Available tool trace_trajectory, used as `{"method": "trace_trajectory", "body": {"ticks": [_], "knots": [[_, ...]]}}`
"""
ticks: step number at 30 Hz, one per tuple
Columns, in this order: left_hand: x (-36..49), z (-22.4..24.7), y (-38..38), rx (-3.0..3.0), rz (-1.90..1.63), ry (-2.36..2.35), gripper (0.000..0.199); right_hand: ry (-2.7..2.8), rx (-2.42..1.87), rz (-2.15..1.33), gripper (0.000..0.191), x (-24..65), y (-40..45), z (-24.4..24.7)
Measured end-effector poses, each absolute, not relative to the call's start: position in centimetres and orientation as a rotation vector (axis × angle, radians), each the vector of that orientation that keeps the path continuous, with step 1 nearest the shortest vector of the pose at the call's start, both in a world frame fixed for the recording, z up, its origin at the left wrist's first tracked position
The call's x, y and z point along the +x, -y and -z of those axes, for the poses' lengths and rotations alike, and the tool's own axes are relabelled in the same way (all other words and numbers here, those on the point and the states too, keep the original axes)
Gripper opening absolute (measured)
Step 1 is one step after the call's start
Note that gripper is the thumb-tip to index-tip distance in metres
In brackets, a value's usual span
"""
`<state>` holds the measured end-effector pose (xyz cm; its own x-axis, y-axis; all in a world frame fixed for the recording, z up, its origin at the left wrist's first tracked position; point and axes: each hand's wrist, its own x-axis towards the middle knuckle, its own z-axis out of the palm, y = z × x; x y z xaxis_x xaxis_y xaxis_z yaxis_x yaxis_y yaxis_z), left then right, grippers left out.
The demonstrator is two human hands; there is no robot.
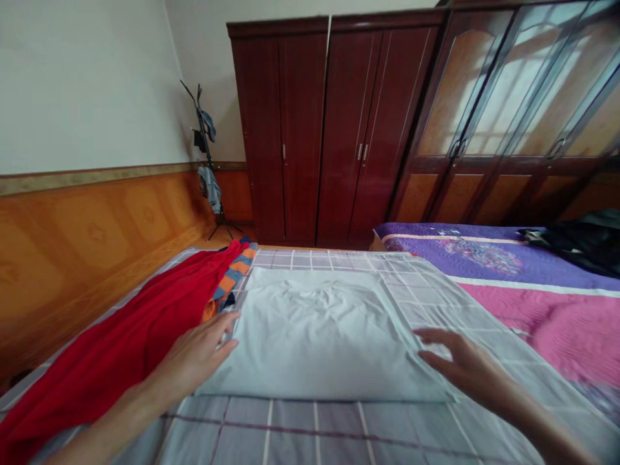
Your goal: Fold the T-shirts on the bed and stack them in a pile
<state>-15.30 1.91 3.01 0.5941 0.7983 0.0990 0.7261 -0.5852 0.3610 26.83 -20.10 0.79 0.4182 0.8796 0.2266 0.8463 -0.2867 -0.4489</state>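
A white shirt [320, 342] lies folded into a wide panel on the grey checked bed sheet [290, 433], with wrinkles toward its far half. At its left edge is my left hand [208, 342], thumb and fingers apart and nothing held between them. My right hand [450, 358] is by the opposite edge, its fingers likewise spread and empty. Whether the fingertips touch the cloth, I cannot tell. Under and beyond my left forearm lies a red cloth [140, 342], loosely heaped.
An orange and grey striped cloth [230, 278] sits beside the red one. To the right is a second bed with a purple and pink cover [489, 258] and a dark garment [581, 239]. Dark red wardrobes [329, 135] and a coat stand [208, 155] stand behind.
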Motion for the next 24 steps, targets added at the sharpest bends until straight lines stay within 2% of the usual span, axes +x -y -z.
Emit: {"method": "trace_trajectory", "body": {"ticks": [3, 7, 11, 14, 17, 24], "knots": [[-9.5, -4.3, -1.2, 2.725, -0.485, -0.871, 0.032, 1.725, -2.109, -0.011, 0.037, 23.4, 14.7, -3.5], [-2.9, -2.2, -1.0, 2.871, -0.462, -0.629, 0.027, 1.995, -2.025, 0.035, 0.034, 18.2, 7.8, -3.8], [-0.6, 1.5, -1.8, 2.885, -0.302, -0.657, 0.045, 2.092, -2.002, 0.011, 0.037, 15.7, 4.9, -0.9], [-1.0, 2.9, -2.5, 2.836, -0.169, -0.706, 0.059, 2.091, -2.069, 0.029, 0.049, 16.3, 4.7, 1.6], [-1.5, 3.0, -2.9, 2.801, -0.094, -0.744, 0.068, 2.019, -2.195, 0.099, 0.057, 18.0, 4.9, 3.2], [-1.4, 2.5, -3.9, 2.740, -0.049, -0.935, 0.085, 1.796, -2.433, 0.262, 0.062, 20.4, 4.2, 4.1]]}}
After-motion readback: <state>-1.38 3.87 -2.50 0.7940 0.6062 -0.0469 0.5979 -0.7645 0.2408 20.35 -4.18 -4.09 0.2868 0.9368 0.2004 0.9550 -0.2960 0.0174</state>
